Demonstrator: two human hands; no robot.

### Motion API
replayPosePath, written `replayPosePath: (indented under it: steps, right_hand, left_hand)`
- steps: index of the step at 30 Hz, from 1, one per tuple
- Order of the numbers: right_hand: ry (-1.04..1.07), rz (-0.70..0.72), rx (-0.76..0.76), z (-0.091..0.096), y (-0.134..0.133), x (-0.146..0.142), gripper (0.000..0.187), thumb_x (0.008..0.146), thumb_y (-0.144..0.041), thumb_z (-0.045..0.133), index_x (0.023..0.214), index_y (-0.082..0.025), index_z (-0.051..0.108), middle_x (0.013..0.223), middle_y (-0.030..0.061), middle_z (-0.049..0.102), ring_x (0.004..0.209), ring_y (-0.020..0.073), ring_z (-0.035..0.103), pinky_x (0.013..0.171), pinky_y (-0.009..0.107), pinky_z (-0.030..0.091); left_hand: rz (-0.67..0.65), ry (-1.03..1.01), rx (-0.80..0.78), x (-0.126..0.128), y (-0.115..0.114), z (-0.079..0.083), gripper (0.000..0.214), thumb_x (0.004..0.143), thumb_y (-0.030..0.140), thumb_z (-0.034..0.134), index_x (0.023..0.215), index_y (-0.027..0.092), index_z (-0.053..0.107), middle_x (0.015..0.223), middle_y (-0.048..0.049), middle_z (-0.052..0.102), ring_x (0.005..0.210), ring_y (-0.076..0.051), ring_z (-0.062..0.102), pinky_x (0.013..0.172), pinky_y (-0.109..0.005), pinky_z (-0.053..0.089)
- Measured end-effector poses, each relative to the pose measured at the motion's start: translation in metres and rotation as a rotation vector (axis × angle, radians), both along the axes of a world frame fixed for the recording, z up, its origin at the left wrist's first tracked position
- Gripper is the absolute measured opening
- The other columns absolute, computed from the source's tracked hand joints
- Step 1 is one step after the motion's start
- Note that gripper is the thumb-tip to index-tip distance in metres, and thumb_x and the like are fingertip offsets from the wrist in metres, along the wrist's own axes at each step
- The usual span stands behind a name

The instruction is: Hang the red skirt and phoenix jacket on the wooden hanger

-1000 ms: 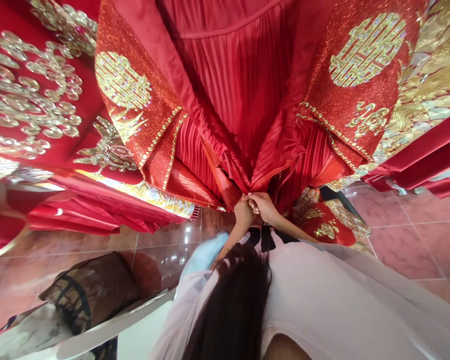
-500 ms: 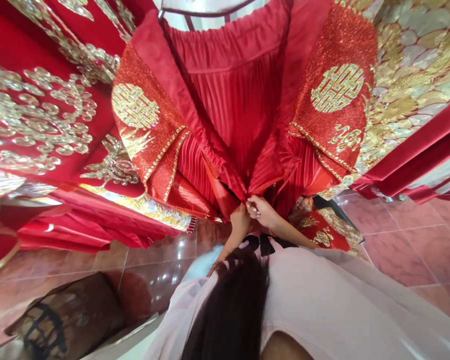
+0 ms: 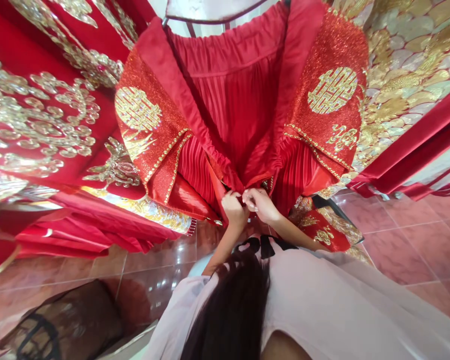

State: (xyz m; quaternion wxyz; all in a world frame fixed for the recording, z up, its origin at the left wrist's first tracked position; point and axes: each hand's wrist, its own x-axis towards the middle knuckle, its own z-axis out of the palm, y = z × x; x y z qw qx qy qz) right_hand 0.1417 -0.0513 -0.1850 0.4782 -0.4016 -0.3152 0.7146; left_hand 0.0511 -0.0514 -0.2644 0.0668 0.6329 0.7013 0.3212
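A red pleated skirt hangs in front of me with its gathered waistband loose. Glittering orange-red panels with round gold emblems and beaded edges lie on both sides of it. My left hand is closed on the lower front edge of the waistband. Right beside it, my right hand pinches the same edge, fingertips close to the left hand. Whatever small piece lies between the fingers is hidden. A dark gap and a bit of gold trim show just behind the right hand.
Red cloth with silver beadwork hangs at the left, a gold scale-patterned garment at the right. A hanger bar crosses the top. A brown bag sits at the lower left on the tiled floor. Folded red-and-gold cloth lies below right.
Both hands have risen slightly, and the left has turned more back-up. The waistband edge has come up and folded at the hands. The skirt's right side has shifted a little left.
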Motion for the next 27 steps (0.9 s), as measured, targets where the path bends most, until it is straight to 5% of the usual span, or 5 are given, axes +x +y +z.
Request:
replayPosePath:
  steps: [8, 11, 16, 22, 27]
  right_hand:
    - [0.023, 0.004, -0.068, 0.001, 0.016, -0.006, 0.015, 0.068, -0.024, 0.045, 0.056, -0.015, 0.045, 0.036, -0.0073, 0.029, 0.032, 0.0023, 0.016, 0.036, 0.018, 0.007]
    - [0.024, -0.081, -0.017, 0.028, 0.018, -0.006, 0.015, 0.068, -0.022, 0.046, 0.055, -0.015, 0.044, 0.038, -0.0072, 0.028, 0.033, 0.0021, 0.019, 0.037, 0.018, 0.01]
    - [-0.028, -0.163, 0.335, 0.072, 0.006, -0.002, 0.028, 0.074, -0.033, 0.051, 0.053, -0.014, 0.048, 0.04, -0.0059, 0.031, 0.036, 0.0021, 0.026, 0.04, 0.017, 0.018]
    - [-0.097, -0.191, 0.213, 0.058, 0.013, -0.013, 0.025, 0.07, -0.033, 0.05, 0.053, -0.014, 0.048, 0.038, -0.006, 0.03, 0.035, 0.0024, 0.023, 0.039, 0.018, 0.015]
    - [-0.078, -0.233, 0.267, 0.062, 0.02, -0.026, 0.029, 0.072, -0.035, 0.05, 0.052, -0.015, 0.045, 0.039, -0.0063, 0.028, 0.037, 0.0027, 0.024, 0.041, 0.019, 0.017]
  left_hand:
    - [-0.132, 0.102, -0.092, -0.002, 0.041, 0.014, 0.01, 0.08, 0.018, 0.056, 0.071, 0.016, 0.058, 0.076, -0.0107, 0.061, 0.083, -0.025, 0.057, 0.074, -0.03, 0.042]
    - [-0.154, 0.125, -0.104, 0.001, 0.036, 0.02, 0.012, 0.082, 0.017, 0.052, 0.074, 0.015, 0.06, 0.078, -0.0112, 0.062, 0.084, -0.024, 0.058, 0.072, -0.029, 0.042]
    - [-0.173, 0.163, -0.12, 0.007, 0.015, 0.039, 0.016, 0.084, 0.023, 0.051, 0.084, 0.012, 0.064, 0.081, -0.0117, 0.062, 0.084, -0.023, 0.06, 0.074, -0.028, 0.044]
    - [-0.143, 0.21, -0.236, 0.007, 0.012, 0.038, 0.023, 0.088, 0.018, 0.045, 0.083, 0.01, 0.066, 0.071, -0.0116, 0.062, 0.067, -0.021, 0.061, 0.058, -0.025, 0.04]
    - [-0.14, 0.206, -0.244, 0.005, 0.016, 0.039, 0.022, 0.087, 0.015, 0.047, 0.079, 0.009, 0.067, 0.067, -0.0112, 0.061, 0.068, -0.02, 0.063, 0.057, -0.023, 0.041]
